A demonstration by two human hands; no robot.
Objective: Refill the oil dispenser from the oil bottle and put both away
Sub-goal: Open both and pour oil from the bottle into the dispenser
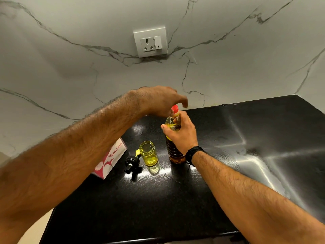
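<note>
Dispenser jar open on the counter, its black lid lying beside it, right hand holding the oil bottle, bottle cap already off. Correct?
Not quite. In the head view the red cap is on the oil bottle, with the left hand at it. The rest holds: dispenser jar open, black lid beside it, right hand holding the bottle.

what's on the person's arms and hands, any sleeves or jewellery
Both forearms are bare and hairy, with no sleeves in view. The right wrist carries a black band, seemingly braided or cord, with a thin loose black strand hanging from it. The left hand and right hand show no rings or gloves.
</note>
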